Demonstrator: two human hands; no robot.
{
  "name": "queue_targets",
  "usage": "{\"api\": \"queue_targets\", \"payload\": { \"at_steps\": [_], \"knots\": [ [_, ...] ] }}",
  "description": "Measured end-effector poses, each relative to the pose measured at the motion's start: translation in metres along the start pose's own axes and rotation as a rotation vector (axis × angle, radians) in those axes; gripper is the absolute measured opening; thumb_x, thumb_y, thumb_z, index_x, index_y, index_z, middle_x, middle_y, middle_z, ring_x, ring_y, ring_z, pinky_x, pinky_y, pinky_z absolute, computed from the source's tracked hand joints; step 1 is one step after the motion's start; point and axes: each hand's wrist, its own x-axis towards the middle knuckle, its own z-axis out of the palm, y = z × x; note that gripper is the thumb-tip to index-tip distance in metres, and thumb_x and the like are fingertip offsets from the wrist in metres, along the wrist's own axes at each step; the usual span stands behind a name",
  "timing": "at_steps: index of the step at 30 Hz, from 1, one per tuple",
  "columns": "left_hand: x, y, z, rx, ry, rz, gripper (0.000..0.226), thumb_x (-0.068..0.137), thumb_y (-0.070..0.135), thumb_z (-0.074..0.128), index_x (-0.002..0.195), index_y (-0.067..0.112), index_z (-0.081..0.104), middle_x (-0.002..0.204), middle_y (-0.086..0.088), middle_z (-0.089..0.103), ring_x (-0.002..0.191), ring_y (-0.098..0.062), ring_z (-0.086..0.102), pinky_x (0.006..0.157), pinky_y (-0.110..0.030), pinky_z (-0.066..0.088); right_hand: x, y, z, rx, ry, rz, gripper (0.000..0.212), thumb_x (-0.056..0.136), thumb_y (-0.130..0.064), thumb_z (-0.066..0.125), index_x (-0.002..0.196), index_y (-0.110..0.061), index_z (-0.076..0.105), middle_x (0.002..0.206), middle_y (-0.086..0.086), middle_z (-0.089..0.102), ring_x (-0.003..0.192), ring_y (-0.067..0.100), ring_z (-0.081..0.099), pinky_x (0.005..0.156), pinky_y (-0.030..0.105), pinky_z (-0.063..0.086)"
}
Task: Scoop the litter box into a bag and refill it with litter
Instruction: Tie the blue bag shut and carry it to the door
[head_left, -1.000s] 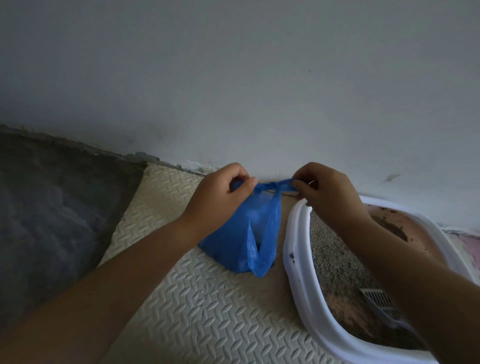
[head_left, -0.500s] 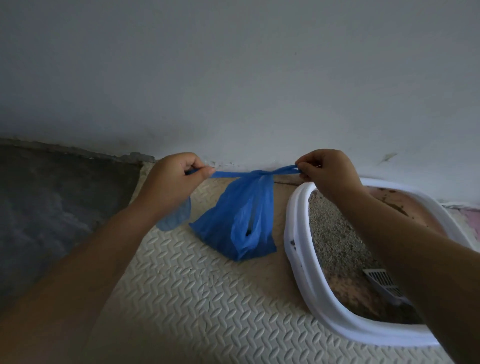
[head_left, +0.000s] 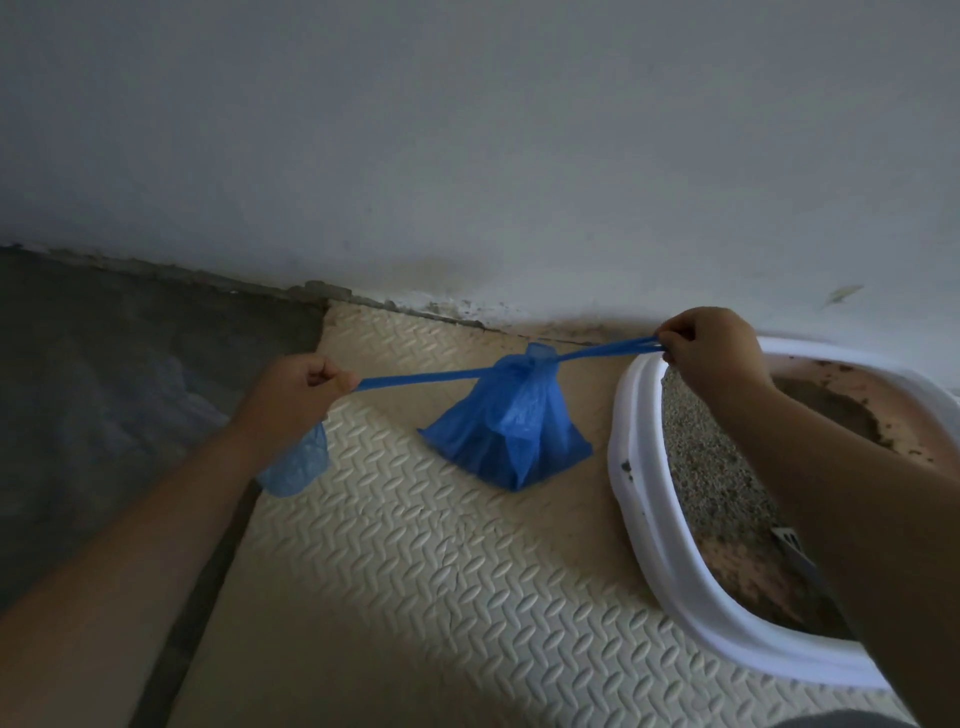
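The small blue plastic bag (head_left: 511, 431) sits bulging on the cream foam mat (head_left: 415, 571), knotted at the neck. Its two handles are stretched taut between my left hand (head_left: 301, 387) and right hand (head_left: 709, 345). Just right of it lies the white-rimmed oval litter box (head_left: 631, 452), holding grey granular litter (head_left: 711, 467) and a grey slotted scoop (head_left: 792, 543).

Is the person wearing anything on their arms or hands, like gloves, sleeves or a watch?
Nothing that shows. The left hand and the right hand are bare: no gloves, no rings that I can make out. The left forearm and right forearm are bare as far as the frame reaches, with no sleeve, watch or bracelet. The light is dim, so small details could be missed.
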Motion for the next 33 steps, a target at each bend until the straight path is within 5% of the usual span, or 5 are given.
{"api": "queue_targets", "payload": {
  "at_steps": [7,12,18,24,33],
  "knots": [
    [-0.016,-0.020,-0.006,0.122,0.034,-0.083,0.028,0.088,0.021,0.066,0.062,0.011,0.058,0.047,0.004,0.050,0.050,-0.014,0.047,0.049,-0.016,0.038,-0.003,0.015,0.000,-0.077,-0.001,0.040,0.017,0.091,-0.010,0.056,0.095,-0.005,0.073,0.072,0.007,0.060,0.065,0.022,0.052,0.054,0.025,0.032],
    [-0.016,-0.024,-0.010,0.164,0.039,-0.103,0.028,0.088,0.024,0.065,0.063,0.012,0.059,0.054,-0.005,0.054,0.054,-0.018,0.049,0.057,-0.028,0.040,-0.005,0.017,-0.001,-0.120,0.007,0.053,0.019,0.090,-0.010,0.056,0.096,-0.005,0.073,0.075,0.008,0.061,0.072,0.024,0.053,0.065,0.028,0.035],
    [0.001,0.057,-0.025,0.135,0.122,0.123,0.022,0.090,0.018,0.063,0.075,0.002,0.065,0.059,-0.008,0.053,0.049,-0.004,0.041,0.051,-0.016,0.034,0.000,-0.037,-0.017,0.121,0.204,-0.117,0.015,0.090,-0.013,0.059,0.098,-0.010,0.071,0.090,0.005,0.069,0.083,0.017,0.060,0.069,0.020,0.038],
    [0.009,0.156,-0.021,-0.056,0.105,0.316,0.020,0.089,0.026,0.065,0.069,0.025,0.065,0.049,0.009,0.057,0.053,-0.004,0.051,0.061,-0.022,0.047,-0.017,-0.100,-0.020,0.322,0.116,-0.373,0.010,0.085,-0.011,0.066,0.094,-0.015,0.067,0.076,-0.016,0.060,0.066,-0.013,0.055,0.063,-0.001,0.037],
    [0.005,0.194,0.008,-0.036,0.002,0.385,0.016,0.088,0.030,0.065,0.074,0.022,0.068,0.052,0.010,0.059,0.050,0.002,0.051,0.055,-0.012,0.042,-0.046,-0.135,-0.008,0.464,-0.157,-0.429,0.023,0.082,-0.013,0.073,0.104,-0.019,0.069,0.080,-0.007,0.070,0.072,0.002,0.065,0.068,0.008,0.049]
  ]
}}
